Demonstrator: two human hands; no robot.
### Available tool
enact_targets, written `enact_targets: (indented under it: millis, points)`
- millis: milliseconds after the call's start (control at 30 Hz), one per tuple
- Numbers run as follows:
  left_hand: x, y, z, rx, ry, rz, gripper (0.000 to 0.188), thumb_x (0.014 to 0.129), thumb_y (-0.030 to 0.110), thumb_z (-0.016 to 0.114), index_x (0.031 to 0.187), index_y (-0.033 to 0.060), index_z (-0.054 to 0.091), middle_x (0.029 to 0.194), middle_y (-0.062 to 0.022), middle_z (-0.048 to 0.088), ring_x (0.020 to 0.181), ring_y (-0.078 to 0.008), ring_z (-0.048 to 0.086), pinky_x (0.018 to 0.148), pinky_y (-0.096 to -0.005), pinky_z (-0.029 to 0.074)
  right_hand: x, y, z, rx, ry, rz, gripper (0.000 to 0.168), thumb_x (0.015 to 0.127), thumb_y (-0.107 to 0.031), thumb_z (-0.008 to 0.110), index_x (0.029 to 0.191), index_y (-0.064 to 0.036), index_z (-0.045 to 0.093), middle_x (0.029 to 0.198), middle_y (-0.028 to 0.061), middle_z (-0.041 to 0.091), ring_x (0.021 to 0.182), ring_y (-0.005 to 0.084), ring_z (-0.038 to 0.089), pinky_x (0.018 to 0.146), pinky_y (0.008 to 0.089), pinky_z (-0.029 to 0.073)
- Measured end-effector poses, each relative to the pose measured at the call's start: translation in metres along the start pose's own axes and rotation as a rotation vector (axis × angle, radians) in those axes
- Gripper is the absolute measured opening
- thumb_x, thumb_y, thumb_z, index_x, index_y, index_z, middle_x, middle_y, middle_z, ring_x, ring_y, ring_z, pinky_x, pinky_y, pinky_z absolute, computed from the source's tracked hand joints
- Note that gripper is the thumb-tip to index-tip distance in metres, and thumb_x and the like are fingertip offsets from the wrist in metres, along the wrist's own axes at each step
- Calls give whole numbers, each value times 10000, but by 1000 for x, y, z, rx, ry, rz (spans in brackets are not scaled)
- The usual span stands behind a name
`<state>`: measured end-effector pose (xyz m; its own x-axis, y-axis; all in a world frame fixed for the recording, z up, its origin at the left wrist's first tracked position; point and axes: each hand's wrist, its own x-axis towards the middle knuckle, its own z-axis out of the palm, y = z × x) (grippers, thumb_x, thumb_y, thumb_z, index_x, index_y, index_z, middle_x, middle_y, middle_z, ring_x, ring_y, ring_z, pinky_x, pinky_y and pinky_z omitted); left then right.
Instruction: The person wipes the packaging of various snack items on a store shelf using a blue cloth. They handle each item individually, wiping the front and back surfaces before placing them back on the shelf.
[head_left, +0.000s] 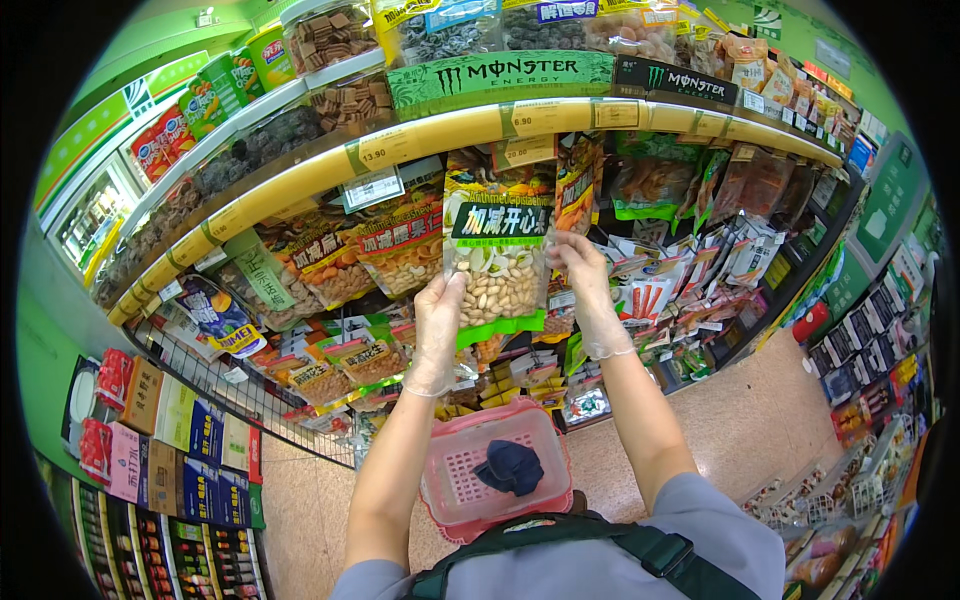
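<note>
A green-bottomed plastic bag of pistachios (499, 281) hangs upright at the front of the snack rack, below a yellow price rail (525, 120). My left hand (441, 322), in a clear plastic glove, pinches the bag's lower left edge with its thumb on the front. My right hand (589, 289), gloved alike, is at the bag's right edge with bent fingers; whether it grips the bag cannot be told. Bags of cashews (401, 255) and almonds (322, 262) hang to the left. Behind the right edge is another orange nut bag (576, 195).
A pink plastic basket (442, 499) holding a dark blue cloth item (510, 466) stands on the floor below my hands. Stacked drink cartons (169, 420) are at the left. More packaged snacks (645, 300) hang at the right. Further shelves (862, 375) line the right side.
</note>
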<state>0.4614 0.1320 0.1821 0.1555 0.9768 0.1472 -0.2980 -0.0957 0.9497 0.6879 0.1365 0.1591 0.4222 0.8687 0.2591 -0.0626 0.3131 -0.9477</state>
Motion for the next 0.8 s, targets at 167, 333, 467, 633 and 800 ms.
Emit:
enact_targets:
  millis: [167, 333, 467, 633, 800]
  points:
    - [-24, 27, -1, -33, -60, -24, 209, 1007, 172, 628, 1115, 12, 709, 1008, -23, 730, 875, -79, 658, 810, -249, 516, 3, -2, -15, 72, 66, 57, 220, 992, -182, 574, 1125, -51, 691, 855, 1, 687, 742, 94, 630, 701, 242, 473]
    - [-36, 55, 6, 0, -116, -106, 256, 1016, 176, 596, 1155, -25, 672, 1028, -59, 730, 854, -103, 680, 765, -268, 557, 12, -6, -29, 83, 86, 79, 204, 985, -230, 584, 1027, -66, 697, 837, 10, 681, 717, 98, 602, 692, 248, 468]
    - [-42, 71, 9, -132, -145, -164, 279, 996, 173, 609, 1175, -38, 649, 1036, -87, 731, 851, -140, 705, 768, -287, 578, 17, -9, -32, 130, 88, 114, 183, 979, -214, 583, 983, -64, 689, 835, -9, 671, 718, 70, 582, 667, 231, 437]
    - [-46, 82, 7, -253, -104, -277, 273, 956, 171, 638, 1145, -23, 671, 1037, -104, 736, 850, -171, 725, 787, -303, 591, -6, -44, -27, 221, 86, 288, 238, 993, -244, 562, 1061, -52, 685, 912, 4, 698, 792, 87, 611, 728, 250, 449]
    - [-54, 71, -5, -336, -257, -235, 279, 938, 156, 648, 1138, -37, 678, 1066, -124, 733, 872, -188, 730, 799, -316, 598, -62, -84, -18, 442, -127, 177, 471, 1011, -412, 549, 1269, -32, 654, 1212, 57, 697, 1058, 145, 657, 873, 283, 501]
